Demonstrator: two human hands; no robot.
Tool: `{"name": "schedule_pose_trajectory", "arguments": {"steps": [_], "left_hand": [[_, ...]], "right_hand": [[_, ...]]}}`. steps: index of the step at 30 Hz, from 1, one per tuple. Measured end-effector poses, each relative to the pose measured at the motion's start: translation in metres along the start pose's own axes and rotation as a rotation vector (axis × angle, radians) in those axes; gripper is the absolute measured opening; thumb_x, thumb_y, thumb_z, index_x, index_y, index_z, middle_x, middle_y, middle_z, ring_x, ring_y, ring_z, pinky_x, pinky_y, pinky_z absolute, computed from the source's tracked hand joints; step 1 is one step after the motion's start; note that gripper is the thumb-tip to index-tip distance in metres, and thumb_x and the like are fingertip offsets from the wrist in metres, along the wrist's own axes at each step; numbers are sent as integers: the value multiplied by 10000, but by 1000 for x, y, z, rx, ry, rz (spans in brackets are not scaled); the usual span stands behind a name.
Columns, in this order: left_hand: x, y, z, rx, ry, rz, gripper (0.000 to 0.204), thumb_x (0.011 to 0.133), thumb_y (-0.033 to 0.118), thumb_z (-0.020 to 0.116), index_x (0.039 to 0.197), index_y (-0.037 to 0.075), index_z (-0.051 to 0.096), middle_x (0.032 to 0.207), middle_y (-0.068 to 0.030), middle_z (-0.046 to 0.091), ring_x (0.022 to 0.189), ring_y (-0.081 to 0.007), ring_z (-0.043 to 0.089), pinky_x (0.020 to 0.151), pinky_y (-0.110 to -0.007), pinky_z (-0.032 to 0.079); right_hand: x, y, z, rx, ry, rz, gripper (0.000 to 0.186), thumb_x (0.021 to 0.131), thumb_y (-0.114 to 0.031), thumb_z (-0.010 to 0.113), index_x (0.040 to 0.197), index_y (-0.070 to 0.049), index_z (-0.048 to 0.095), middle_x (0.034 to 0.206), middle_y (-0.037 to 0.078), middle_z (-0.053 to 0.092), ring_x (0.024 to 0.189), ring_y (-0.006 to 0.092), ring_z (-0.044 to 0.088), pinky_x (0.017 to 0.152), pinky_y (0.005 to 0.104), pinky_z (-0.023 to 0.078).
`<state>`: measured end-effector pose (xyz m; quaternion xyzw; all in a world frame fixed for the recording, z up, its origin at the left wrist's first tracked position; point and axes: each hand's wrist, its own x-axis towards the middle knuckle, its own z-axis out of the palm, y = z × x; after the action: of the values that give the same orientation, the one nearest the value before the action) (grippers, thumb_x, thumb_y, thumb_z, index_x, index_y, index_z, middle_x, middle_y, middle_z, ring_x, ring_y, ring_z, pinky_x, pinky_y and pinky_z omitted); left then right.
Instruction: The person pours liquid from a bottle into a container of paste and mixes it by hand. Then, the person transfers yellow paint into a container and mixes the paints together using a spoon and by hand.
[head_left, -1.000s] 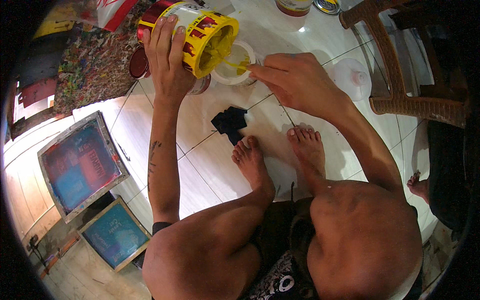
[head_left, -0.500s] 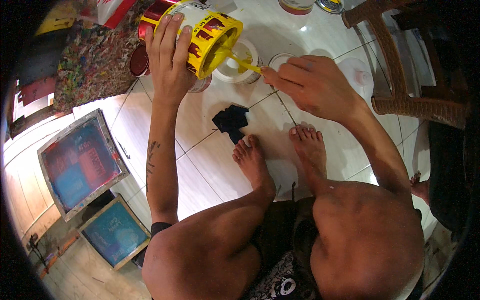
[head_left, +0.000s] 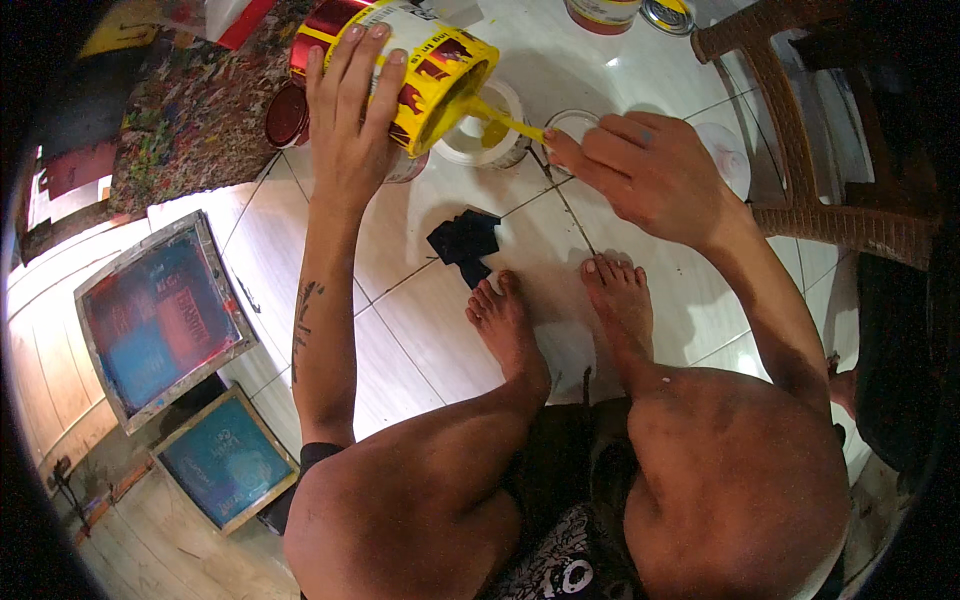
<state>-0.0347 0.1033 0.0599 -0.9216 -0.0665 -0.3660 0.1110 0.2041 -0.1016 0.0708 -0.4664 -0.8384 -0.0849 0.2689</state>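
Observation:
My left hand grips a large paint can, red with a yellow band, from its left side. The can is tipped on its side, its mouth to the lower right and smeared inside with yellow paint. In my right hand the fingers pinch a yellow-coated stick, whose far end reaches the can's mouth. Below the mouth stands an open white tub with some yellow paint in it, partly hidden by the can. Another container is mostly covered behind my left hand.
A crumpled black cloth lies on the tiled floor before my feet. At left are two framed printing screens and a paint-spattered board. A brown chair stands at right, near a white bottle. Another person's foot shows at far right.
Both hands have moved slightly right, with the can and the stick. A bit more of the stick shows outside the can's mouth.

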Motion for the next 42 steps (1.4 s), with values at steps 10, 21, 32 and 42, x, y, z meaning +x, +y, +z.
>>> {"name": "schedule_pose_trajectory", "arguments": {"steps": [10, 21, 32, 42], "left_hand": [[-4, 1, -1, 14, -12, -9, 620, 793, 75, 769, 1354, 143, 513, 1458, -108, 512, 1376, -309, 453, 1149, -551, 320], [-4, -1, -2, 20, -14, -24, 640, 790, 65, 761, 1368, 144, 499, 1466, -110, 497, 1379, -309, 449, 1153, -557, 312], [-5, -5, -2, 41, -43, -71, 715, 754, 120, 820, 1385, 131, 484, 1468, -126, 489, 1384, -325, 436, 1153, -566, 304], [-2, -5, -1, 35, -20, -58, 744, 745, 146, 834, 1389, 124, 462, 1459, -136, 491, 1374, -349, 443, 1155, -565, 298]], "right_hand": [[6, 9, 13, -118, 10, 43, 390, 762, -124, 688, 1139, -30, 662, 995, -4, 610, 848, 166, 628, 687, 315, 553], [2, 6, -3, -63, 39, 35, 421, 772, -134, 656, 1180, -30, 656, 937, 18, 580, 839, 172, 624, 676, 333, 549], [-6, -7, -2, -3, 23, 5, 479, 726, -105, 684, 1191, 5, 651, 864, 13, 536, 778, 160, 597, 630, 305, 520], [7, -4, 18, 68, 63, -7, 527, 657, -27, 714, 1178, 23, 652, 790, 28, 504, 696, 177, 579, 573, 299, 500]]}}
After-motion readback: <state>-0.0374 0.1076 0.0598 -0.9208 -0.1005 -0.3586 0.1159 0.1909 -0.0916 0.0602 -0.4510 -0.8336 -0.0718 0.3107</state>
